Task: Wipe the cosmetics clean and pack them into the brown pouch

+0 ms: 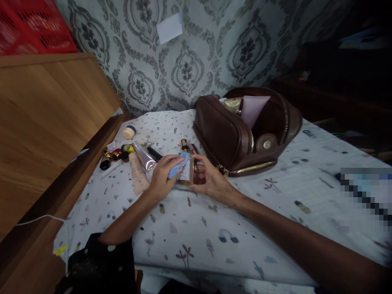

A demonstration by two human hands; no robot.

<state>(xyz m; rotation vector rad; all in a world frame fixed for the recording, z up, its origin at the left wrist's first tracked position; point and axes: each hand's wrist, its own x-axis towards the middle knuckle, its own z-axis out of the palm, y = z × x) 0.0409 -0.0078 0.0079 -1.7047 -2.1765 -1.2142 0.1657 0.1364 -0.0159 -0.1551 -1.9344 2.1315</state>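
Observation:
My left hand (163, 175) is closed on a blue cloth or sponge (178, 165), pressed against a glittery silver case (185, 172) with rose-gold edges. Gripping that case from its right side is my right hand (211, 179), fingers curled round it. Whether the case is a compact or a bottle, I cannot tell. Just behind it stand a small gold-and-black bottle (184, 145) and a pinkish tube (193, 148). Left of my hands lie a beige tube (137, 173), a silvery-pink tube (144, 156) and a dark tube (154, 153).
A brown zip bag (226, 134) stands open at the back right, with a pink pouch or tube (254, 109) inside. Several small cosmetics and a round jar (129, 131) lie at left. A wooden panel (55, 106) borders the patterned cloth (183, 228); a white cable (65, 232) hangs there.

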